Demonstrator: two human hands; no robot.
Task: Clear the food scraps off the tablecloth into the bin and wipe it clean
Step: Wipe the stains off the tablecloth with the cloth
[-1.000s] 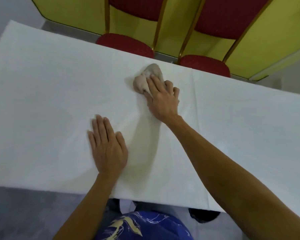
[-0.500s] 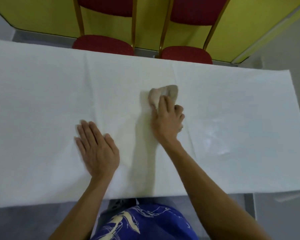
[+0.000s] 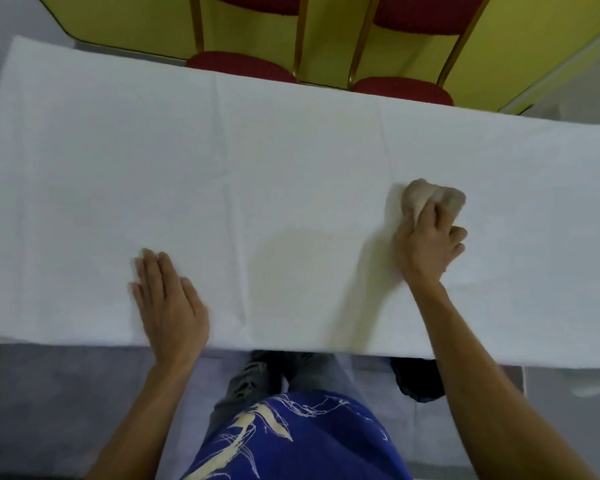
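On tablecloth [image 3: 291,161], right hand [image 3: 426,251] grips rag [image 3: 420,195]

Two chairs stand side by side at the far edge, the left chair [image 3: 239,67] and the right chair [image 3: 402,91], each with a dark red padded seat and back on a thin gold-coloured frame. Behind them is a bright yellow surface [image 3: 520,39] with a dark lower edge. The floor [image 3: 49,393] on the near side is plain grey. The light is soft and even, casting only faint shadows.
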